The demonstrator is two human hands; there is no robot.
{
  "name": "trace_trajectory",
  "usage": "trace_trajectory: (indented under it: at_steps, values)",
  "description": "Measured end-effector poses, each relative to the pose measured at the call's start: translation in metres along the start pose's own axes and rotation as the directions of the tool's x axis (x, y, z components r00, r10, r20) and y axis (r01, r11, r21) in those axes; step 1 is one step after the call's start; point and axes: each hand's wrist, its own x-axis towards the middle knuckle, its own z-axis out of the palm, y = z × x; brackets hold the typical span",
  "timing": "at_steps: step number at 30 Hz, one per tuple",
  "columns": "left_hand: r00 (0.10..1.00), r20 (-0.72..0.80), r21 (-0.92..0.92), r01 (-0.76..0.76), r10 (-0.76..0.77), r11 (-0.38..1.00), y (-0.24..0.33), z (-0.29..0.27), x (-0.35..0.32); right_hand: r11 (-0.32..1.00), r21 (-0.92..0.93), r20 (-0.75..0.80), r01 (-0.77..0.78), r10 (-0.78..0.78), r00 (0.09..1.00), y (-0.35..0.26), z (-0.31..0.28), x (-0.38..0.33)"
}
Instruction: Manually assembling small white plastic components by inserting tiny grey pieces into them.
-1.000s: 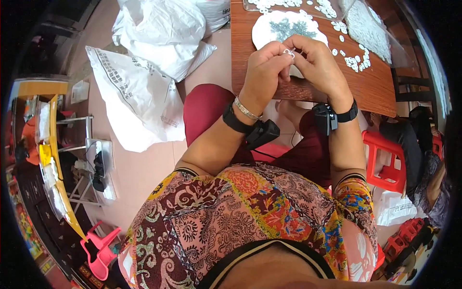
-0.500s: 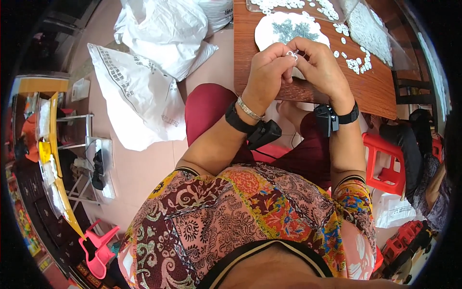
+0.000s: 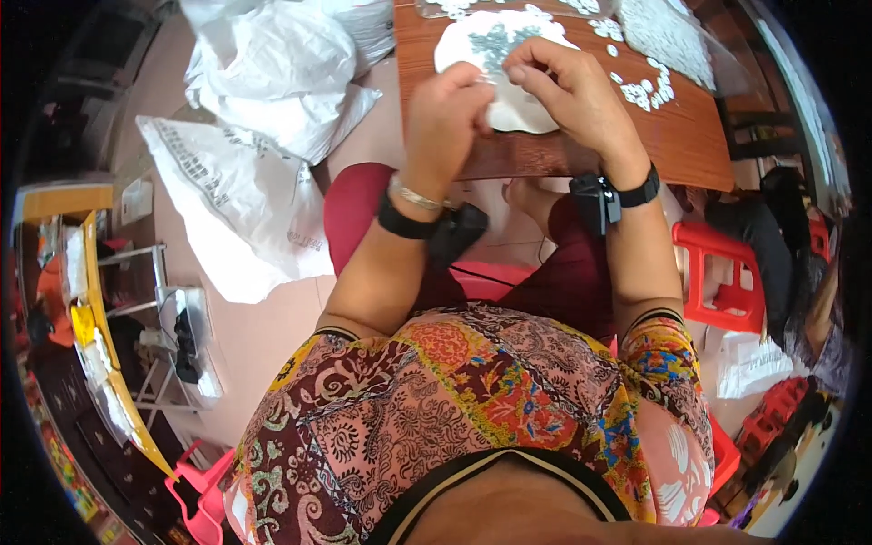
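My left hand [image 3: 447,118] is smeared by motion beside the near left edge of a round white tray [image 3: 522,116]; its fingers are curled, and what they hold, if anything, does not show. Above the tray's right side, my right hand [image 3: 574,89] has its thumb and forefinger bent together close to a heap of small silver-grey pieces [image 3: 490,44]. Whatever lies between those fingertips is too small to make out. To the right of the tray, small white rings [image 3: 647,94] lie scattered on the brown wooden table [image 3: 581,163].
A clear bag full of small white pieces [image 3: 668,41] lies at the table's far right. Big white sacks [image 3: 272,73] and a flat white sack [image 3: 241,209] rest on the floor to the left. A red stool [image 3: 722,277] stands at right, a shelf [image 3: 100,300] at left.
My hands, earlier together on a small white ring-shaped piece, have drawn apart. The left has moved left, the right toward the silver-grey heap. The whole view has shifted somewhat.
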Motion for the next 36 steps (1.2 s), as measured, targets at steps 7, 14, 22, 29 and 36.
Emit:
trace_trajectory:
  at_steps: [7,14,22,29,36]
  values:
    - [0.997,-0.045,0.09,0.068,-0.064,0.994,-0.004,-0.01,0.008,0.998,0.066,-0.001,0.021,-0.021,1.0,0.01,0.001,0.002]
    - [0.997,-0.013,0.12,0.071,-0.07,0.99,-0.001,-0.004,0.006,0.99,0.131,0.026,0.046,-0.05,0.998,0.014,0.004,0.003]
    - [0.992,0.02,0.044,0.125,-0.126,0.991,-0.003,-0.004,0.005,0.988,0.152,0.045,0.001,-0.008,0.999,0.014,0.004,0.002]
    - [0.97,0.167,-0.353,0.227,-0.178,0.908,-0.002,-0.007,0.004,0.932,0.362,0.041,-0.008,-0.007,0.999,0.01,0.002,0.001]
    - [0.986,0.072,-0.309,0.167,-0.152,0.936,-0.001,-0.002,0.004,0.997,0.038,0.067,-0.065,0.062,0.996,0.014,-0.008,0.0]
